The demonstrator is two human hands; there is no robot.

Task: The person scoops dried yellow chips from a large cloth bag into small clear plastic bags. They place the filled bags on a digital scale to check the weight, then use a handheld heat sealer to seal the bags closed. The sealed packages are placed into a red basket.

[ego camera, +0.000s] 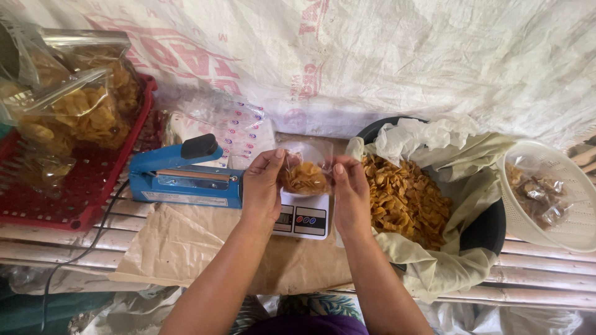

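Bag of chips [304,177] between both hands' fingertips (above the scale [304,220]).

Your left hand [261,186] and right hand [351,189] pinched a small clear bag of chips [304,177] above the white scale [305,218], with the blue sealer [183,174] left and the chip-filled basin [490,229] right.

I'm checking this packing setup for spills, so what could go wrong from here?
1. The small clear plastic bag of yellow chips is pinched only at its top corners by the left hand and right hand, so it might slip or tip chips onto the white digital scale.
2. The blue heat sealer sits right beside the left hand, so a careless move could brush it.
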